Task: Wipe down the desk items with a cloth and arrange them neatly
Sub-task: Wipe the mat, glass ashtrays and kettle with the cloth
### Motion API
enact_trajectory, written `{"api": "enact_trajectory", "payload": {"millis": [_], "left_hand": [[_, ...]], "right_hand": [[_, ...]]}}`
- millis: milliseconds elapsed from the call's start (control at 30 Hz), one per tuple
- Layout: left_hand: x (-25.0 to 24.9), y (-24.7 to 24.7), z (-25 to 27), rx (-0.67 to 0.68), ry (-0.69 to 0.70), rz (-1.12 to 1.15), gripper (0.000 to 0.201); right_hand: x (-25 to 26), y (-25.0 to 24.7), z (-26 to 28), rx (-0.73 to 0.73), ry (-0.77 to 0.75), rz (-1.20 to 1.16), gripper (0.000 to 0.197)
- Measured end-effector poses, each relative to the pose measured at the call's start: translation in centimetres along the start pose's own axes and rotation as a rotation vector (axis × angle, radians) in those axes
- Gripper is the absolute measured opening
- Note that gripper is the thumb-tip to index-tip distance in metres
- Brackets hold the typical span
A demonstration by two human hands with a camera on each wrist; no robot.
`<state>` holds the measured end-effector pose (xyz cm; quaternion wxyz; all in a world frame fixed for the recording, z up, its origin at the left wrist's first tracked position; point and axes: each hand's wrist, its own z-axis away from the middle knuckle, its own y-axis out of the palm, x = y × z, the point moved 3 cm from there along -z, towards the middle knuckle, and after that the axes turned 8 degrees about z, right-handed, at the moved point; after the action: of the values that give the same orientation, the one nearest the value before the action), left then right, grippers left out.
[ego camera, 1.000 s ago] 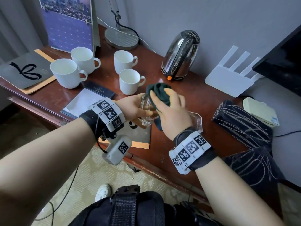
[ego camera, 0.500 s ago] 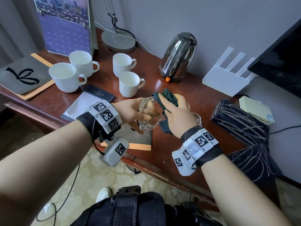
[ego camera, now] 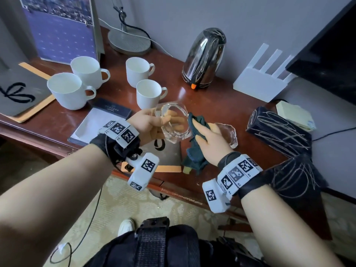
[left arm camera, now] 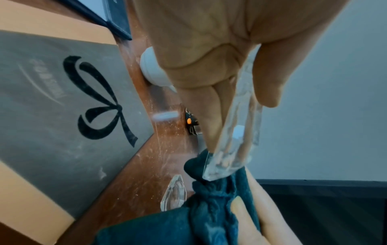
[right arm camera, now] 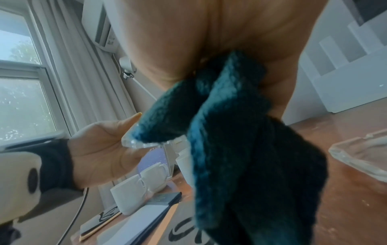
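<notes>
At the centre of the head view, your left hand [ego camera: 152,124] grips a clear glass ashtray [ego camera: 174,125], held tilted above the worktop [ego camera: 212,106], thumb on its near face and fingers curled behind its rim. Just to its right, your right hand [ego camera: 211,140] is clenched around a dark teal cloth [ego camera: 196,132]; the bunched top of the cloth touches the ashtray's right edge, and the rest hangs down below your palm. In the left wrist view the glass [left arm camera: 234,142] shows edge-on between thumb and fingers, its lower tip pressed into the cloth [left arm camera: 211,199]. A second glass ashtray [ego camera: 228,134] rests on the worktop just behind your right hand. Four white mugs [ego camera: 148,94] stand in the upper left, a chrome kettle [ego camera: 204,58] upper centre.
</notes>
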<state>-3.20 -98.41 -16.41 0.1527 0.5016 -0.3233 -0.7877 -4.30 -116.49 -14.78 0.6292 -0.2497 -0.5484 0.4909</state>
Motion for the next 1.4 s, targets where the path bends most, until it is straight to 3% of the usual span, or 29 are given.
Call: {"api": "enact_trajectory", "payload": {"millis": [167,367,567,700,867,933,1167,1267,1400], "left_hand": [[0.2,-0.3,-0.5,-0.049,0.024,0.073,0.014],[0.4,-0.3,-0.6,-0.120,0.073,0.004,0.020],[0.1,-0.6,-0.4,-0.095,0.036,-0.009,0.015],[0.4,-0.1,0.5,-0.003,-0.005,-0.114,0.017],[0.0,-0.9,1.2,-0.003,-0.018,-0.089,0.018],[-0.3,-1.2,1.4,-0.022,-0.014,-0.058,0.017],[-0.9,-0.3,0.8,-0.084,0.024,-0.164,0.019],[-1.0,0.9,-0.6,-0.069,0.031,-0.254,0.020],[-1.0,2.5,-3.7,-0.063,0.057,-0.520,0.013]], "right_hand": [[1.0,0.9,0.6,-0.130,-0.022,0.135,0.052],[4.4,1.8,2.1,-0.109,-0.171,0.489,0.076],[5.5,1.5,1.8,-0.151,-0.131,0.592,0.079],[5.1,1.0,1.5,-0.185,-0.058,0.529,0.070],[4.7,0.9,3.2,-0.059,-0.229,0.553,0.069],[4.0,0.4,3.6,-0.020,-0.222,0.533,0.066],[-0.7,-3.8,2.8,-0.306,0.028,0.122,0.061],[-2.3,-6.0,2.9,-0.353,0.109,0.045,0.069],[-4.6,-8.5,2.0,-0.405,0.142,0.044,0.064]]}}
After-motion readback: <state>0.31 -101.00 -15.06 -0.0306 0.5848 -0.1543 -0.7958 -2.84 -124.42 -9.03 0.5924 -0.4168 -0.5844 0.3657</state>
